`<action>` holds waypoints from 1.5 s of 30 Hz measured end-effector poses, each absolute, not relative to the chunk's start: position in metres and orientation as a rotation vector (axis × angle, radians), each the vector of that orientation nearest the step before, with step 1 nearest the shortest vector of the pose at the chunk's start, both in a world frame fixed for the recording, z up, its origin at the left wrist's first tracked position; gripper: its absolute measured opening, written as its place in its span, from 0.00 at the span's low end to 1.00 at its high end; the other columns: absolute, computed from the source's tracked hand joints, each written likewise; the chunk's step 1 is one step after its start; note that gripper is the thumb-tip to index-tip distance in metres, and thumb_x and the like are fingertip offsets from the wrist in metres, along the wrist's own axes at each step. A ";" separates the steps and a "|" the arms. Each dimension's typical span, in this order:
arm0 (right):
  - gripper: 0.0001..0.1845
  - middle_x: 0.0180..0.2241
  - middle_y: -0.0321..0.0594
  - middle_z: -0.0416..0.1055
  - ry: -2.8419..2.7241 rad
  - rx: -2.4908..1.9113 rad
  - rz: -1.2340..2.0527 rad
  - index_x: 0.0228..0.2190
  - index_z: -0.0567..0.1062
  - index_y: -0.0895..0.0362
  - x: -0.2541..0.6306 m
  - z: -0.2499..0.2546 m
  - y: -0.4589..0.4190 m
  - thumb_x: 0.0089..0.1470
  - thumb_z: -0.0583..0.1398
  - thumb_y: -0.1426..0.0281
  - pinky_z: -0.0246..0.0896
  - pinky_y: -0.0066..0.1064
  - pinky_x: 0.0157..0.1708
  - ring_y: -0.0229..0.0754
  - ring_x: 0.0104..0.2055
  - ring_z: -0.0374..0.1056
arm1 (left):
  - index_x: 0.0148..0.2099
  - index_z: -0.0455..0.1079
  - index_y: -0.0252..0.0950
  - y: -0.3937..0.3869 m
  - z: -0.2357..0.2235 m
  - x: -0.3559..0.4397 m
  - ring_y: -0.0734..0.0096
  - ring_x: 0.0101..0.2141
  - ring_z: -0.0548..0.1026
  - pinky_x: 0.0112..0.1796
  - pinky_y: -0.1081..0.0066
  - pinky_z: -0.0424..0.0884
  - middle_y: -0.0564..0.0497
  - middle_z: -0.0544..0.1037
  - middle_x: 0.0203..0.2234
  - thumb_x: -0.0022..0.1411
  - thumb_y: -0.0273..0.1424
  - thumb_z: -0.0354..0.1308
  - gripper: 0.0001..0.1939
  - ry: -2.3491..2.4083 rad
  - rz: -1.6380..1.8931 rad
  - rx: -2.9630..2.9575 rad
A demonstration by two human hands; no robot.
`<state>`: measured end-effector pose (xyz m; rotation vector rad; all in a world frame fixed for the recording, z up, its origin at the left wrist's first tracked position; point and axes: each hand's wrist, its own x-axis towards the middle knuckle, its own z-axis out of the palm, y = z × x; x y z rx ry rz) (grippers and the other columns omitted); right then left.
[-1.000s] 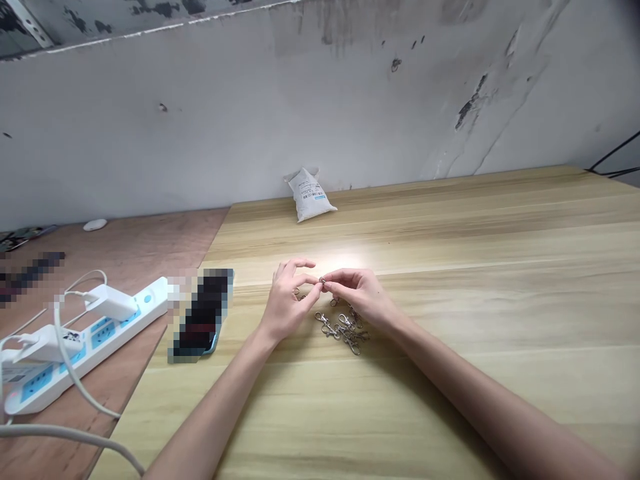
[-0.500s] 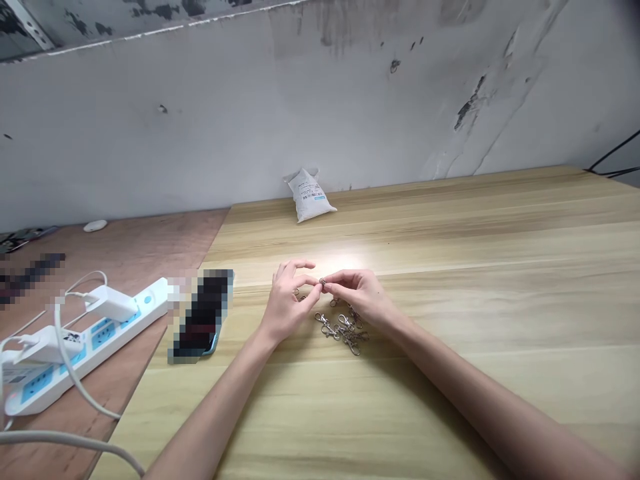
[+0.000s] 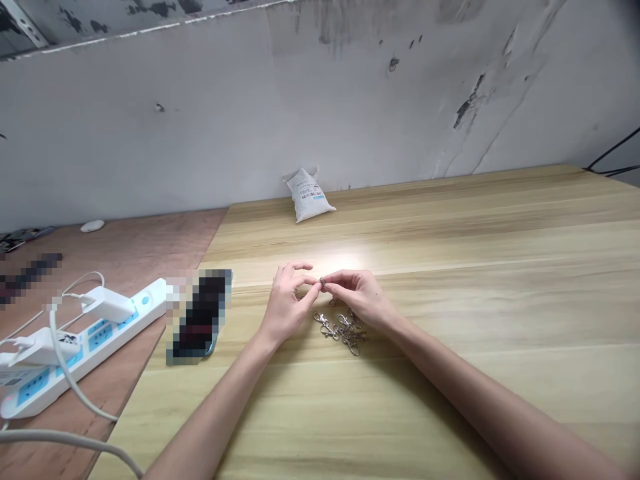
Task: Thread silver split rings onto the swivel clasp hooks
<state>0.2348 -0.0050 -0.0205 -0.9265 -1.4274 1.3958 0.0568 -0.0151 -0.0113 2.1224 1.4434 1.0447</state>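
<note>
Moved since the earlier frame: almost nothing; the view is shifting very slightly, while both hands are keeping the same pose.
Table (image 3: pixel 500 300): one, wood-patterned, carrying the work.
Power strip (image 3: pixel 100 337): one, lying aslant on the brown surface (image 3: pixel 190 233) to the left.
Left hand (image 3: pixel 286 303): one, pinching a small metal piece between thumb and index finger.
Right hand (image 3: pixel 367 297): one, pinching that same piece from the other side.
Dark flat object (image 3: pixel 203 313): one, pixelated, lying left of the hands.
White packet (image 3: pixel 310 197): one, leaning near the wall.
White adapters (image 3: pixel 107 303): two, sitting in the strip.
Metal clasps (image 3: pixel 345 322): at least four, overlapping, an exact count failing; the leftmost is slanting down to the right.
Small metal piece (image 3: pixel 323 283): one, sitting between both hands' fingertips, beyond the clasps; its long axis is too hidden to tell.
</note>
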 end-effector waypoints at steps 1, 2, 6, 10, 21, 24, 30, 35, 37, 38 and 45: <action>0.13 0.34 0.44 0.79 -1.436 -0.933 1.383 0.34 0.81 0.57 0.235 -0.020 -0.006 0.50 0.65 0.61 0.66 0.33 0.34 0.41 0.33 0.72 | 0.35 0.77 0.41 -0.015 -0.011 0.057 0.59 0.52 0.67 0.53 0.55 0.64 0.48 0.73 0.47 0.62 0.30 0.59 0.06 1.446 1.051 2.129; 0.13 0.34 0.44 0.79 -1.443 -0.941 1.369 0.35 0.81 0.57 0.235 -0.020 -0.006 0.50 0.65 0.61 0.67 0.33 0.34 0.41 0.34 0.73 | 0.35 0.77 0.41 -0.015 -0.011 0.058 0.59 0.52 0.67 0.53 0.55 0.65 0.47 0.73 0.47 0.62 0.30 0.59 0.06 1.447 1.055 2.133; 0.14 0.35 0.45 0.80 -1.453 -0.964 1.347 0.35 0.81 0.57 0.234 -0.017 -0.008 0.51 0.64 0.61 0.68 0.34 0.34 0.43 0.35 0.74 | 0.35 0.76 0.40 -0.016 -0.012 0.059 0.59 0.52 0.67 0.51 0.56 0.68 0.47 0.73 0.46 0.63 0.30 0.58 0.06 1.440 1.069 2.111; 0.13 0.36 0.45 0.80 -1.470 -0.966 1.332 0.35 0.81 0.57 0.234 -0.017 -0.008 0.51 0.64 0.61 0.69 0.34 0.35 0.44 0.37 0.74 | 0.36 0.76 0.40 -0.016 -0.013 0.059 0.59 0.53 0.67 0.46 0.59 0.71 0.46 0.73 0.47 0.63 0.30 0.58 0.06 1.445 1.067 2.080; 0.10 0.35 0.43 0.80 -1.615 -1.024 1.125 0.34 0.81 0.56 0.233 -0.016 -0.012 0.55 0.62 0.65 0.66 0.33 0.33 0.42 0.34 0.73 | 0.37 0.77 0.40 -0.014 -0.013 0.058 0.59 0.51 0.68 0.51 0.55 0.68 0.46 0.73 0.46 0.64 0.30 0.57 0.07 1.418 1.060 2.136; 0.09 0.35 0.43 0.80 -1.603 -1.039 1.139 0.33 0.81 0.55 0.233 -0.015 -0.013 0.55 0.61 0.65 0.66 0.33 0.33 0.42 0.35 0.74 | 0.36 0.76 0.41 -0.016 -0.010 0.058 0.59 0.51 0.68 0.51 0.54 0.66 0.47 0.73 0.47 0.63 0.29 0.57 0.06 1.441 1.040 2.245; 0.07 0.33 0.42 0.79 -1.636 -1.085 1.103 0.32 0.80 0.56 0.232 -0.018 -0.015 0.54 0.61 0.67 0.67 0.33 0.33 0.42 0.34 0.73 | 0.33 0.74 0.41 -0.019 -0.005 0.058 0.58 0.50 0.68 0.50 0.54 0.63 0.50 0.74 0.48 0.60 0.27 0.59 0.05 1.500 1.006 2.429; 0.07 0.30 0.42 0.77 -1.622 -1.177 1.032 0.31 0.78 0.56 0.231 -0.023 -0.014 0.53 0.61 0.67 0.68 0.34 0.32 0.42 0.31 0.72 | 0.31 0.74 0.41 -0.020 -0.003 0.060 0.57 0.51 0.68 0.53 0.54 0.60 0.50 0.75 0.48 0.59 0.27 0.59 0.05 1.524 1.002 2.538; 0.07 0.29 0.42 0.77 -1.593 -1.195 1.063 0.30 0.78 0.57 0.231 -0.022 -0.013 0.53 0.61 0.67 0.68 0.34 0.31 0.42 0.30 0.72 | 0.31 0.73 0.40 -0.020 -0.003 0.060 0.57 0.52 0.68 0.54 0.53 0.59 0.50 0.75 0.48 0.59 0.26 0.59 0.05 1.525 1.021 2.566; 0.07 0.29 0.42 0.77 -1.587 -1.194 1.076 0.30 0.78 0.57 0.231 -0.022 -0.013 0.53 0.61 0.67 0.67 0.34 0.31 0.42 0.30 0.72 | 0.31 0.73 0.40 -0.020 -0.003 0.060 0.57 0.52 0.68 0.55 0.53 0.58 0.50 0.75 0.48 0.58 0.26 0.59 0.05 1.528 1.032 2.572; 0.06 0.27 0.37 0.75 -1.756 -1.078 0.853 0.29 0.76 0.55 0.233 -0.019 -0.013 0.56 0.60 0.68 0.61 0.31 0.28 0.37 0.26 0.67 | 0.31 0.74 0.41 -0.019 -0.001 0.058 0.56 0.52 0.68 0.56 0.50 0.57 0.50 0.75 0.48 0.58 0.27 0.60 0.05 1.576 1.056 2.544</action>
